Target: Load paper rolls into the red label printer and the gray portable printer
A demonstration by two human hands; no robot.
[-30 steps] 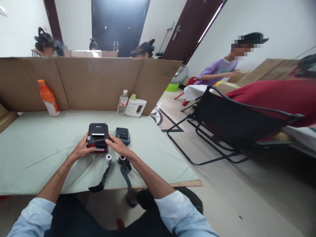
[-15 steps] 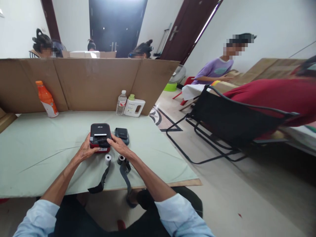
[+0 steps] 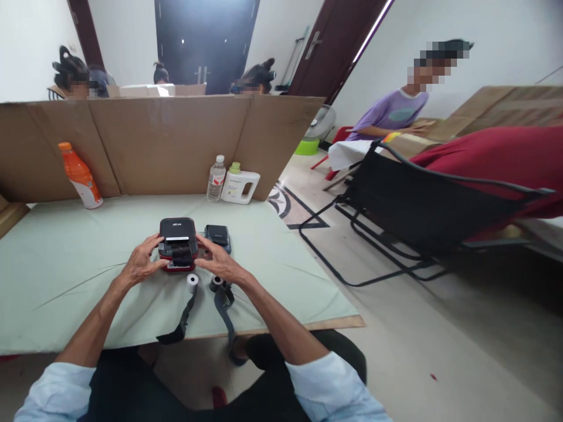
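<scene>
A black and red label printer [image 3: 177, 228] rests on the cloth-covered table, a dark strip [image 3: 181, 258] lying across its front part. My left hand [image 3: 141, 261] grips its left side, fingertips toward the back and thumb at the front edge. On the opposite side my right hand [image 3: 219, 259] holds it the same way. Close to the right fingers sits a smaller dark device [image 3: 217, 235], partly covered by that hand. In front of the printer stand a white roll [image 3: 192, 282] and a dark roll [image 3: 216, 283]; dark ribbons trail from beside them toward the table edge.
A cardboard screen [image 3: 176, 146] borders the table's far side. Before it stand an orange bottle [image 3: 81, 176], a clear bottle [image 3: 216, 180] and a white jug [image 3: 240, 186]. Right of the table is a black folding chair [image 3: 422, 199]; other people sit beyond.
My right hand has slid from the printer's front top to its right side, uncovering more of the dark strip. My left fingers have spread a little and shifted left. The camera view has shifted slightly.
</scene>
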